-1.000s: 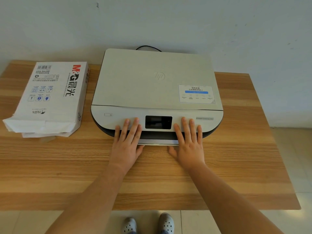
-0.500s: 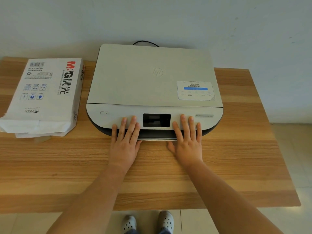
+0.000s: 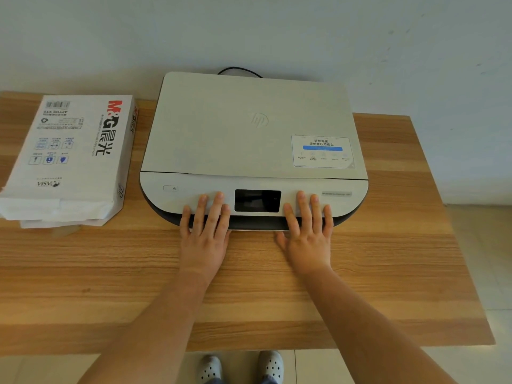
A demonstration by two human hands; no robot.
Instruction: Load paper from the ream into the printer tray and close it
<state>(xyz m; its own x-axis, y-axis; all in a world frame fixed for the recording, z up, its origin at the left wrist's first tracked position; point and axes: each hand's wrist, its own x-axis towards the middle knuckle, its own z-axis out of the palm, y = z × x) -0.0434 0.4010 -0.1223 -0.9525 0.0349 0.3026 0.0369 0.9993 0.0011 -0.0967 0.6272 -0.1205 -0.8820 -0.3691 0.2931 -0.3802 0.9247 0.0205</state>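
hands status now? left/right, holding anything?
Left hand: open, flat, fingers on the white flatbed printer's front edge, holding nothing.
Right hand: open, flat, same edge, holding nothing.

You are getting open wooden tabletop (image 3: 388, 273) right of the flat white printer (image 3: 249, 128) and along the near edge — the opened white paper ream (image 3: 69, 153) is blocking the left, just beside the printer.

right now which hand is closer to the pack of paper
Left. The left hand lies on the printer front just right of the pack of paper; the right hand is farther right, past the screen.
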